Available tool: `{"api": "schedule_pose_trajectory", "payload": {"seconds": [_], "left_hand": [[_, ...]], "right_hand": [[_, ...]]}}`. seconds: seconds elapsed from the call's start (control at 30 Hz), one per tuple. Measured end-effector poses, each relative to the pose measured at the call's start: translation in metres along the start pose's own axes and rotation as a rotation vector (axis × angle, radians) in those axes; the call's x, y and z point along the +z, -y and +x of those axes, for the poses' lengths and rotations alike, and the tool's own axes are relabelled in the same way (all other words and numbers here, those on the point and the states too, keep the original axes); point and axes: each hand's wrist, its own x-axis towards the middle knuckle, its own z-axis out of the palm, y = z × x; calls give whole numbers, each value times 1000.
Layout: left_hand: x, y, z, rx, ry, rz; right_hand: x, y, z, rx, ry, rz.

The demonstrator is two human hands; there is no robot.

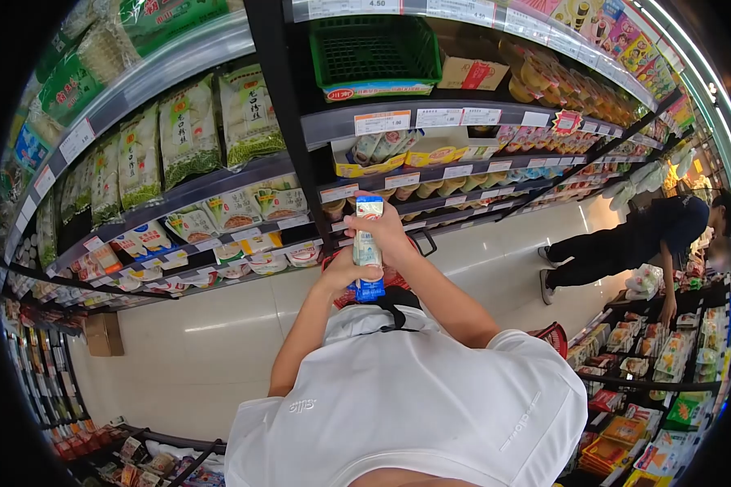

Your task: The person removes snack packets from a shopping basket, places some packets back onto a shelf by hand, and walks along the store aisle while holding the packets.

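In front of my chest, both hands hold a slim blue-and-white packet [367,247] upright, with a pale printed label in its middle. My right hand [391,233] is wrapped round its upper part, the thumb across the front. Lower down, my left hand [343,269] grips the packet from the left side. The packet's blue ends show above and below my fingers; its contents cannot be made out. Partly hidden beneath my hands is a red basket [345,299].
Shelves ahead carry bagged noodles [187,126], a green crate [374,53] and boxed packets [379,148]. To the right, a person [638,235] in dark clothes bends over a low display [662,345]. A cardboard box [104,334] stands on the floor at left.
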Motion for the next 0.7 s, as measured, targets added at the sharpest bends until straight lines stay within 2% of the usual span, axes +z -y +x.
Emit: {"api": "schedule_pose_trajectory", "payload": {"seconds": [0.33,0.4,0.47,0.57,0.7], "left_hand": [[6,-2,3,72,-68,-122],[4,-7,3,28,29,-155],[0,-1,5,26,23,-149],[2,1,5,32,-10,-141],[0,0,4,42,-75,-113]], "right_hand": [[4,6,-1,-19,18,57],[4,6,-1,-46,30,75],[-2,0,4,-34,40,54],[-7,-2,11,-129,118,-24],[-10,-1,14,-176,89,-101]]}}
